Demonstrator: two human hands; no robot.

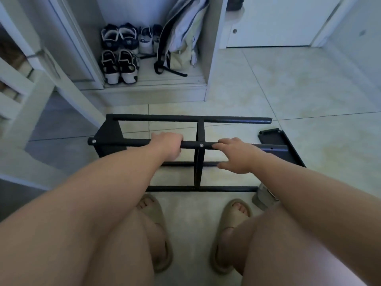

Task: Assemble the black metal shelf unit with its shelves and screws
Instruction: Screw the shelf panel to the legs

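The black metal shelf unit [191,119] lies on its side on the tiled floor in front of me. One shelf panel [110,139] is fixed at its left end and another [199,162] stands in the middle. Silver screws [201,145] show on the upper near tube. My left hand [168,144] is wrapped around that tube left of the middle shelf. On the same tube, right of the middle screw, my right hand [237,154] rests with its fingers spread. A loose black shelf panel [283,145] lies at the right end.
An open closet holds several shoes [119,52] and a backpack [181,38] straight ahead. A white ladder-like frame [31,96] stands at the left. A small grey object [265,195] lies by my right forearm. My feet in tan slippers [231,234] are close to the frame.
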